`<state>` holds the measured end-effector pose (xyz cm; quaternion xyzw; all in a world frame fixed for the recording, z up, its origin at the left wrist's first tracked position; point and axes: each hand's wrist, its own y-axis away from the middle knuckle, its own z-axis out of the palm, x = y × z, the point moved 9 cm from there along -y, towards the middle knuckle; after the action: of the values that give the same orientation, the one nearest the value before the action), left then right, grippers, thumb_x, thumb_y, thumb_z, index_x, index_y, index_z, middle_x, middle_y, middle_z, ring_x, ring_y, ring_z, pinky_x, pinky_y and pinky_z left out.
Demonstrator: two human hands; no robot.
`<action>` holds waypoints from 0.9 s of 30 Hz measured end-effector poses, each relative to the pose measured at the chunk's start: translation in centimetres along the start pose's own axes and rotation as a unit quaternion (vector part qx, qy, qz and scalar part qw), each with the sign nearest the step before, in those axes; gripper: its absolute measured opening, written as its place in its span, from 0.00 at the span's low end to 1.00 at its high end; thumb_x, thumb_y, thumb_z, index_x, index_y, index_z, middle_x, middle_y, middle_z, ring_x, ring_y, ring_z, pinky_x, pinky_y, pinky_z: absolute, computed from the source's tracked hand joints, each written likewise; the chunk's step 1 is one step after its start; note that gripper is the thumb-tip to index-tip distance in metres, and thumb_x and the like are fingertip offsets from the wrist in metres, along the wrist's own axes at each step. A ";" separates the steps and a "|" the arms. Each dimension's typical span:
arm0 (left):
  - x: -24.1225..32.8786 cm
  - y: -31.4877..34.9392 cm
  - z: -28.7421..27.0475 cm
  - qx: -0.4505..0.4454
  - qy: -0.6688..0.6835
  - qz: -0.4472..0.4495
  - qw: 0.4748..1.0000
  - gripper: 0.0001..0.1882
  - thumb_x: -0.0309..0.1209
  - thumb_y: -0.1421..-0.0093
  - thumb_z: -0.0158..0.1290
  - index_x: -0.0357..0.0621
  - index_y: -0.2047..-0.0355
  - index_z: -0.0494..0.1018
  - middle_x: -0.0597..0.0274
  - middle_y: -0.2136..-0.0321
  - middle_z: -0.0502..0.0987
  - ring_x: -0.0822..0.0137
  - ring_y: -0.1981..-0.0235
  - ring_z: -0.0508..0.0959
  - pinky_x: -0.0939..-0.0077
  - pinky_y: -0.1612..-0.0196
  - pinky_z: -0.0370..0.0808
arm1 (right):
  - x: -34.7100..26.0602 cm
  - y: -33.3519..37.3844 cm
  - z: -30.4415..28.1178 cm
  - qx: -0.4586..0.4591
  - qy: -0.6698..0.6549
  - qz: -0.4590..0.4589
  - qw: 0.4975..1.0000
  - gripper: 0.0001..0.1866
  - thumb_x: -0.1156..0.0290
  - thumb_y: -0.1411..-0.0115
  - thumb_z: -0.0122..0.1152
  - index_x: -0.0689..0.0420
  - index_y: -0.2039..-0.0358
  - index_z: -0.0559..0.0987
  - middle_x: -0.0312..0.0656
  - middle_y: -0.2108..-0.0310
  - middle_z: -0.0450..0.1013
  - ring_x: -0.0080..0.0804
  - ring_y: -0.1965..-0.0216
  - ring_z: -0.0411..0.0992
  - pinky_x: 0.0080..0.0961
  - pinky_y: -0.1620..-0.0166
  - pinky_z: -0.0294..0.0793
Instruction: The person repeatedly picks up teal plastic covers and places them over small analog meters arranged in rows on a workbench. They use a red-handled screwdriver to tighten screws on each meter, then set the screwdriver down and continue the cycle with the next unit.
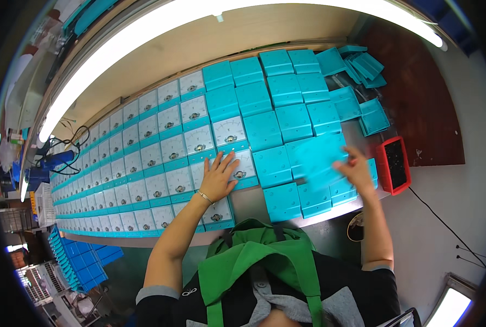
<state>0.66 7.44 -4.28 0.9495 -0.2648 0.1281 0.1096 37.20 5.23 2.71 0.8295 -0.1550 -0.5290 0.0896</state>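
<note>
My left hand [218, 179] lies palm down with its fingers spread over the white dial faces of the panel meters near the row's right end. One panel meter [243, 165] sits beside its fingertips, a white scale plate in a teal case. Farther right, my right hand [356, 170] has its thumb and fingers closed on the edge of a teal plastic cover [320, 159], which is smeared by motion. That cover hangs over a block of similar teal covers [262, 131] set in rows. Their undersides are hidden.
Rows of panel meters [157, 155] stretch to the left along the table [246, 203]. Loose teal covers [367, 66] lie heaped at the far right. A red bin [385, 180] of small dark parts stands at the right edge. A bright tube lamp [145, 34] arches above.
</note>
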 end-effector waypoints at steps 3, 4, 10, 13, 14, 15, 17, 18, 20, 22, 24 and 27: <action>0.5 -0.4 -0.8 0.020 0.028 0.014 0.999 0.31 0.32 0.48 0.55 0.54 0.43 0.61 0.61 0.36 0.51 0.52 0.35 0.49 0.34 0.40 0.45 | -1.0 4.1 12.5 -0.127 0.004 -0.020 0.992 0.31 0.55 0.55 0.72 0.57 0.53 0.75 0.38 0.74 0.72 0.23 0.73 0.68 0.22 0.67 0.70; 0.8 -0.3 -1.1 0.032 0.035 0.021 0.999 0.30 0.31 0.48 0.55 0.54 0.43 0.61 0.60 0.36 0.51 0.52 0.35 0.48 0.35 0.40 0.46 | 0.4 4.9 15.5 -0.107 -0.025 -0.018 0.994 0.31 0.55 0.55 0.71 0.59 0.53 0.75 0.42 0.71 0.73 0.27 0.70 0.70 0.24 0.65 0.72; 3.8 7.9 -0.5 0.080 0.141 0.105 0.981 0.29 0.33 0.49 0.57 0.47 0.46 0.64 0.56 0.42 0.62 0.52 0.39 0.61 0.43 0.40 0.53 | 1.8 9.5 20.8 -0.082 0.018 0.039 0.996 0.26 0.62 0.48 0.65 0.59 0.52 0.70 0.39 0.81 0.70 0.27 0.78 0.68 0.27 0.72 0.70; 6.7 10.5 0.6 0.029 0.158 0.123 0.979 0.32 0.38 0.51 0.60 0.48 0.45 0.64 0.57 0.41 0.61 0.54 0.39 0.60 0.42 0.40 0.52 | 1.4 10.1 21.3 -0.074 0.085 0.008 0.994 0.23 0.62 0.47 0.63 0.60 0.54 0.69 0.44 0.80 0.73 0.40 0.78 0.74 0.35 0.72 0.73; 7.3 10.5 0.8 0.021 0.168 0.116 0.979 0.33 0.39 0.52 0.61 0.49 0.45 0.64 0.57 0.41 0.61 0.55 0.38 0.59 0.41 0.40 0.51 | 0.9 9.9 21.7 -0.075 0.143 -0.022 0.987 0.23 0.62 0.47 0.63 0.60 0.55 0.69 0.45 0.80 0.74 0.43 0.78 0.74 0.37 0.72 0.73; 7.5 10.6 1.0 0.013 0.178 0.109 0.978 0.35 0.41 0.53 0.62 0.50 0.45 0.64 0.58 0.40 0.60 0.56 0.38 0.59 0.40 0.40 0.50 | 0.5 9.8 22.0 -0.075 0.202 -0.051 0.975 0.22 0.63 0.46 0.62 0.61 0.55 0.69 0.46 0.80 0.74 0.46 0.77 0.75 0.38 0.72 0.74; 6.9 10.2 2.2 -0.007 0.108 0.126 0.986 0.36 0.43 0.52 0.61 0.52 0.43 0.63 0.61 0.39 0.59 0.58 0.37 0.58 0.38 0.39 0.46 | 0.6 9.7 23.0 -0.127 0.291 -0.066 0.946 0.22 0.63 0.47 0.63 0.60 0.55 0.70 0.47 0.79 0.75 0.49 0.76 0.75 0.41 0.72 0.74; 6.6 9.9 2.8 -0.016 0.071 0.135 0.988 0.36 0.44 0.52 0.60 0.53 0.43 0.63 0.63 0.38 0.58 0.59 0.37 0.57 0.37 0.39 0.44 | 0.5 9.6 23.4 -0.151 0.334 -0.074 0.927 0.22 0.63 0.47 0.63 0.60 0.56 0.70 0.47 0.79 0.75 0.51 0.76 0.75 0.42 0.72 0.74; 6.2 9.9 3.0 -0.002 0.062 0.135 0.989 0.36 0.45 0.51 0.60 0.53 0.42 0.62 0.64 0.38 0.57 0.60 0.37 0.56 0.36 0.39 0.42 | -0.7 9.5 22.6 -0.121 0.303 -0.085 0.942 0.21 0.65 0.48 0.63 0.60 0.55 0.71 0.46 0.79 0.74 0.47 0.75 0.75 0.38 0.72 0.73; 5.8 9.5 3.0 0.011 0.066 0.132 0.989 0.36 0.45 0.50 0.59 0.53 0.42 0.61 0.65 0.38 0.57 0.61 0.37 0.56 0.36 0.39 0.41 | -2.4 8.9 21.6 -0.086 0.257 -0.115 0.956 0.20 0.67 0.48 0.63 0.60 0.56 0.72 0.46 0.78 0.74 0.45 0.74 0.75 0.37 0.71 0.73; 6.0 9.2 2.9 0.016 0.091 0.125 0.988 0.36 0.45 0.50 0.58 0.54 0.41 0.61 0.65 0.38 0.57 0.62 0.37 0.56 0.35 0.39 0.41 | -3.7 8.5 20.1 -0.050 0.198 -0.156 0.967 0.19 0.70 0.49 0.63 0.61 0.57 0.72 0.48 0.75 0.75 0.45 0.73 0.75 0.38 0.70 0.74; 5.9 9.3 2.5 0.026 0.122 0.118 0.985 0.33 0.43 0.49 0.58 0.53 0.43 0.62 0.64 0.40 0.60 0.60 0.38 0.59 0.36 0.39 0.43 | -2.6 6.5 20.3 -0.134 0.062 -0.082 0.986 0.16 0.72 0.47 0.62 0.63 0.59 0.73 0.46 0.75 0.73 0.41 0.75 0.72 0.30 0.70 0.72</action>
<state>1.06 -3.78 -3.58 0.8915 -0.3560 0.2618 0.1001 16.74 0.38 -1.64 0.8511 -0.0086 -0.4981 0.1657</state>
